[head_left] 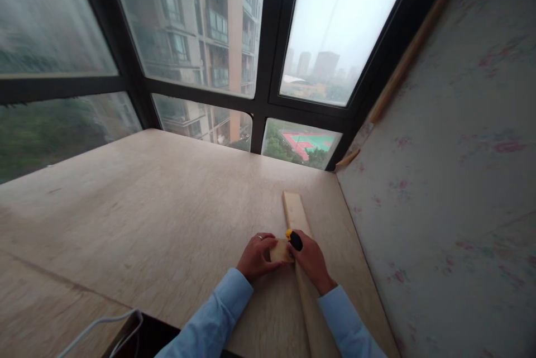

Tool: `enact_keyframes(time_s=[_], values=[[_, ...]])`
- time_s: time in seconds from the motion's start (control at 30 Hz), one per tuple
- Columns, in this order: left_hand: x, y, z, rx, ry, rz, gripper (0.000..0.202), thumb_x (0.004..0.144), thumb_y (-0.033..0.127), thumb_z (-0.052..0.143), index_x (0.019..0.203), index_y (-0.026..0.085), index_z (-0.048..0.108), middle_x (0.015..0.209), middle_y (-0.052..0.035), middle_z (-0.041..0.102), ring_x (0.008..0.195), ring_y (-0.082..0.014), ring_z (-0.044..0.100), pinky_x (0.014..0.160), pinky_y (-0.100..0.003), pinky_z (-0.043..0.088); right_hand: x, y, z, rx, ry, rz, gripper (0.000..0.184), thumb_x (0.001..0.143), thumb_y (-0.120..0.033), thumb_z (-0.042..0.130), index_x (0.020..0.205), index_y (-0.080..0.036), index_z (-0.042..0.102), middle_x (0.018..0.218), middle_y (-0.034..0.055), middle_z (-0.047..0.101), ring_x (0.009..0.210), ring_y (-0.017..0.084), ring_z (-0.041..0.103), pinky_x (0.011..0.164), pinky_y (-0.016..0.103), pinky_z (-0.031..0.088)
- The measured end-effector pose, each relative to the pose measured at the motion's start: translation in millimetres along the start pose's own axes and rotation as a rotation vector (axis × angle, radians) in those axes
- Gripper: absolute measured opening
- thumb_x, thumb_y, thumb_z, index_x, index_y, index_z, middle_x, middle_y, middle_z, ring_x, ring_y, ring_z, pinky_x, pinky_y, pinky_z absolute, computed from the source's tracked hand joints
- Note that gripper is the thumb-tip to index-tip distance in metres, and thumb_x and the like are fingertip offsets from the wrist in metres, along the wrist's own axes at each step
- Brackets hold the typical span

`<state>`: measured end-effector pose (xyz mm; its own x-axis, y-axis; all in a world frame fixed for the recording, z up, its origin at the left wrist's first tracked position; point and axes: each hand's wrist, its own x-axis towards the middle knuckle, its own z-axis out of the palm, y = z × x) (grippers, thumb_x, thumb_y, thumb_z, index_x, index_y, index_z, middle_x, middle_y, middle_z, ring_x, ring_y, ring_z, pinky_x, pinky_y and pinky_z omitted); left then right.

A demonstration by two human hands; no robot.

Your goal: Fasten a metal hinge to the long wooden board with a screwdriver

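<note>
A small pale wooden block [281, 251] sits between the thumb and fingers of my left hand [256, 257], which wears a ring. My right hand [310, 262] is closed around a hand tool with a black and yellow handle [295, 239]. The handle's yellow end points up and away from me; its working end is mostly hidden by my fingers, so I cannot tell its kind. My right fingertips meet the block's right side. Under my right hand runs a long wooden board [296, 211], lying on the light wood surface [176, 207].
Dark-framed windows [259, 67] stand at the back. A wall with floral paper [439, 179] rises close on the right, with a wooden trim strip [397, 73]. At the lower left, a white cable [104, 319] lies over a dark object [154, 335].
</note>
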<state>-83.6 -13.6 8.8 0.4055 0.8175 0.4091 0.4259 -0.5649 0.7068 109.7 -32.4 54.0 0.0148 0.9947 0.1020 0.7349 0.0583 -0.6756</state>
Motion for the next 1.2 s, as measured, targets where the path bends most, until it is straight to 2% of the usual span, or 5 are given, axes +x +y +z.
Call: enact_keyframes(time_s=[0.43, 0.7, 0.9, 1.07, 1.2], values=[[-31.0, -50.9, -95.8, 0.101, 0.144, -0.08, 0.053, 0.064, 0.045, 0.077, 0.108, 0.018, 0.066, 0.112, -0.0127, 0.065, 0.107, -0.0269, 0.06, 0.094, -0.045, 0.05, 41.0, -92.3, 73.4, -0.181, -0.052, -0.091, 0.021, 0.084, -0.028, 0.056, 0.104, -0.026, 0.062, 0.095, 0.0022, 0.071, 0.087, 0.021, 0.066, 0.066, 0.025, 0.041], [-63.6, -90.9, -144.8, 0.104, 0.285, -0.202, 0.055, 0.064, 0.042, 0.077, 0.11, 0.016, 0.063, 0.114, -0.0127, 0.064, 0.11, -0.0272, 0.058, 0.098, -0.047, 0.047, 61.6, -150.0, 123.4, -0.202, -0.132, -0.232, 0.022, 0.086, -0.027, 0.053, 0.107, -0.026, 0.062, 0.095, 0.0022, 0.071, 0.087, 0.02, 0.066, 0.065, 0.024, 0.038], [-80.6, -105.7, -156.9, 0.047, 0.35, -0.244, 0.053, 0.066, 0.041, 0.076, 0.111, 0.017, 0.063, 0.117, -0.0125, 0.062, 0.114, -0.0271, 0.056, 0.101, -0.047, 0.045, 74.3, -171.2, 143.7, -0.243, -0.227, -0.36, 0.031, 0.088, -0.027, 0.05, 0.118, -0.027, 0.059, 0.099, 0.004, 0.072, 0.092, 0.021, 0.067, 0.069, 0.024, 0.042], [-82.7, -108.7, -153.1, 0.042, 0.391, -0.228, 0.052, 0.065, 0.035, 0.077, 0.111, 0.017, 0.063, 0.12, -0.0132, 0.061, 0.115, -0.0275, 0.056, 0.101, -0.047, 0.045, 84.8, -162.0, 148.8, -0.13, -0.273, -0.432, 0.048, 0.078, -0.014, 0.057, 0.126, -0.024, 0.057, 0.117, 0.0064, 0.067, 0.107, 0.023, 0.063, 0.089, 0.029, 0.046], [-82.4, -108.2, -152.5, 0.06, 0.398, -0.219, 0.053, 0.064, 0.036, 0.077, 0.111, 0.016, 0.064, 0.118, -0.0132, 0.062, 0.113, -0.0275, 0.057, 0.098, -0.046, 0.047, 87.2, -152.9, 150.8, 0.05, -0.232, -0.503, 0.045, 0.074, -0.014, 0.059, 0.118, -0.022, 0.061, 0.115, 0.0047, 0.068, 0.105, 0.021, 0.064, 0.091, 0.031, 0.047]])
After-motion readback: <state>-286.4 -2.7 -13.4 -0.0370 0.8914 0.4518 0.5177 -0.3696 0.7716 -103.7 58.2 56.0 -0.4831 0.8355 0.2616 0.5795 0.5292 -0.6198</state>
